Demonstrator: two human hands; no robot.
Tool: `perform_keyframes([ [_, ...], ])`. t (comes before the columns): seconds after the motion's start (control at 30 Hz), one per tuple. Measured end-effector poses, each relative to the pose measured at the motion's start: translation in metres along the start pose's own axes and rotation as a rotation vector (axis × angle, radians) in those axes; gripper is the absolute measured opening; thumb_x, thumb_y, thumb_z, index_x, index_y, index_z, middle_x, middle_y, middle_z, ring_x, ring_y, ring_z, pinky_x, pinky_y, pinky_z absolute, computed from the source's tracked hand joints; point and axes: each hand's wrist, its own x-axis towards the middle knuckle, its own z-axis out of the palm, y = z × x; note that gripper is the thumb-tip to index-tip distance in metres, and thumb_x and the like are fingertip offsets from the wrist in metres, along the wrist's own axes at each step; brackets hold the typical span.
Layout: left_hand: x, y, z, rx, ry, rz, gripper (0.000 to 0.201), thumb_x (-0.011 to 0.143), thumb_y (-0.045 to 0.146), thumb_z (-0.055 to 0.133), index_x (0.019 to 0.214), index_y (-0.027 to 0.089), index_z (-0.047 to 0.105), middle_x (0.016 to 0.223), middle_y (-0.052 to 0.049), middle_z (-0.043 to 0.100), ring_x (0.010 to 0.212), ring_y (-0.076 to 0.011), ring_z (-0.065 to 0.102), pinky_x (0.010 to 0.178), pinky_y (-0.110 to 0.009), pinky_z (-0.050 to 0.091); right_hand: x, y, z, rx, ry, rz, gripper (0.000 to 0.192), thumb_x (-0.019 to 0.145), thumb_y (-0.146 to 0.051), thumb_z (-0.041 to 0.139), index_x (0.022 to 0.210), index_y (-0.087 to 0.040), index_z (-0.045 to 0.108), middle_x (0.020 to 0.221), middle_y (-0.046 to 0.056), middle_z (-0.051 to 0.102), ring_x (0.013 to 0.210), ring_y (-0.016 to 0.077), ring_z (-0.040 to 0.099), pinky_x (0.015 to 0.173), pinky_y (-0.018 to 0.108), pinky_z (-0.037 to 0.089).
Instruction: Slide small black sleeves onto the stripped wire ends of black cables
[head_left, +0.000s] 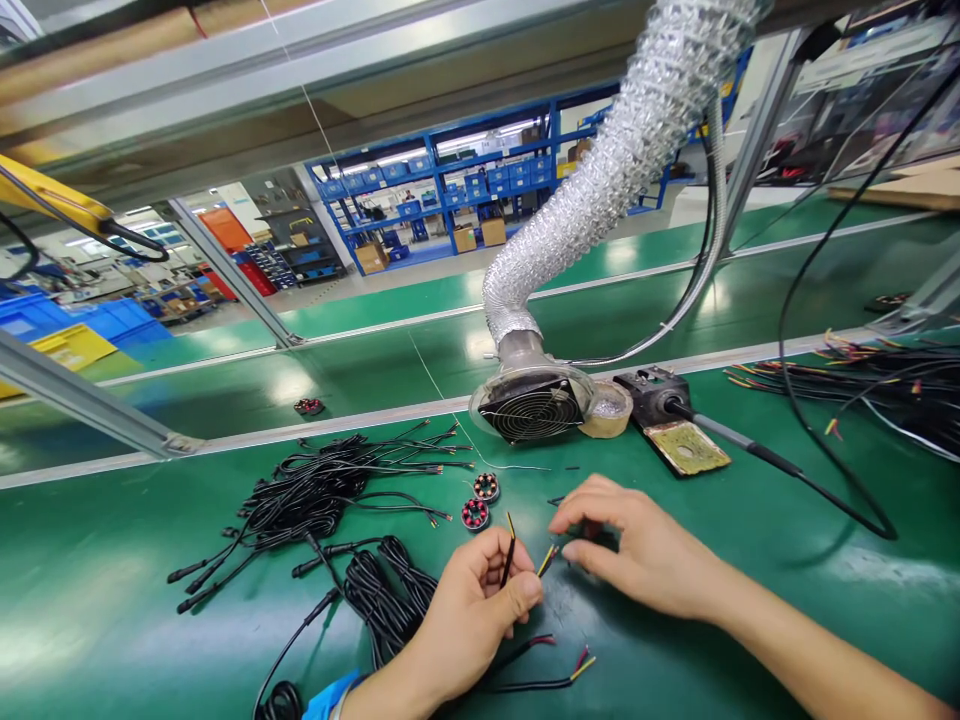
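My left hand (480, 605) is closed on black cables (508, 562), pinching them between thumb and fingers. Their thin yellow and dark wire ends stick up past the fingertips. Just to the right, my right hand (637, 545) reaches in with thumb and forefinger apart, close to the wire ends but not visibly gripping them. Its other fingers are partly hidden. Beyond the left hand lie two small round motor stators, one with red windings (475, 514) and one with copper-coloured windings (486, 487). Below the hands, more cable ends (544, 685) rest on the green bench.
Black cables (300, 490) lie heaped at left, with coiled ones (382, 595) nearer. A fume extractor fan (532, 408) on a silver duct (592, 190) stands behind, beside a tape roll (606, 410), a soldering iron (739, 438) and a sponge (686, 447). More wires (900, 385) lie right.
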Motion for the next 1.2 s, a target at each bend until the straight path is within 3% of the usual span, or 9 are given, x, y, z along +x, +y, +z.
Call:
perform_keyframes([
  [0.13,0.000,-0.001,-0.001,-0.050,-0.022,0.014,0.043,0.069,0.045,0.081,0.080,0.015,0.053,0.066,0.004,0.048,0.057,-0.0055,0.041,0.048,-0.014,0.036,0.000,0.014,-0.006,-0.349,-0.080,-0.086,0.014,0.083,-0.007,0.060,0.083,-0.021,0.063,0.089,0.002,0.058,0.094,0.0215,0.047,0.081,0.035,0.042],
  [0.4,0.002,0.002,0.003,-0.068,0.022,-0.049,0.045,0.064,0.047,0.083,0.076,0.015,0.053,0.061,0.004,0.051,0.053,-0.0067,0.047,0.044,-0.015,0.039,0.002,0.023,0.028,-0.631,-0.126,-0.112,0.016,0.090,-0.006,0.046,0.080,-0.017,0.052,0.090,0.006,0.051,0.086,0.0230,0.042,0.075,0.038,0.040],
  [0.5,0.003,0.003,0.002,-0.050,0.052,-0.069,0.048,0.064,0.051,0.081,0.077,0.015,0.053,0.061,0.003,0.054,0.052,-0.0078,0.052,0.045,-0.016,0.040,0.002,0.020,0.026,-0.531,-0.104,-0.140,0.018,0.091,-0.003,0.040,0.082,-0.017,0.047,0.090,0.006,0.050,0.084,0.0219,0.042,0.075,0.037,0.040],
  [0.6,0.003,0.004,0.001,-0.056,0.075,-0.076,0.049,0.064,0.054,0.080,0.079,0.014,0.055,0.065,0.000,0.060,0.053,-0.0085,0.055,0.046,-0.016,0.040,0.001,0.010,0.013,-0.253,-0.032,-0.104,0.018,0.097,-0.009,0.036,0.085,-0.019,0.044,0.085,0.002,0.050,0.080,0.0180,0.044,0.072,0.032,0.041],
  [0.73,0.003,0.004,0.000,-0.055,0.073,-0.073,0.049,0.066,0.053,0.079,0.081,0.014,0.055,0.065,-0.001,0.060,0.054,-0.0086,0.054,0.047,-0.016,0.041,-0.003,-0.007,-0.002,-0.022,0.010,-0.103,0.014,0.099,-0.017,0.040,0.092,-0.022,0.051,0.090,0.001,0.053,0.079,0.0145,0.051,0.072,0.029,0.042],
  [0.93,0.003,0.002,0.002,-0.021,0.070,-0.071,0.049,0.066,0.055,0.078,0.081,0.014,0.054,0.065,0.000,0.058,0.054,-0.0087,0.054,0.047,-0.017,0.041,-0.006,-0.007,0.003,0.055,0.080,-0.121,0.021,0.093,-0.016,0.050,0.111,-0.025,0.054,0.089,-0.001,0.060,0.074,0.0121,0.056,0.068,0.024,0.047],
  [1.2,0.001,0.005,0.003,-0.010,0.050,-0.064,0.045,0.069,0.051,0.077,0.081,0.014,0.055,0.065,0.000,0.058,0.053,-0.0079,0.051,0.049,-0.019,0.041,-0.007,-0.010,0.003,0.036,0.071,-0.086,0.024,0.090,-0.017,0.052,0.113,-0.024,0.054,0.086,-0.001,0.064,0.070,0.0120,0.058,0.066,0.024,0.050],
])
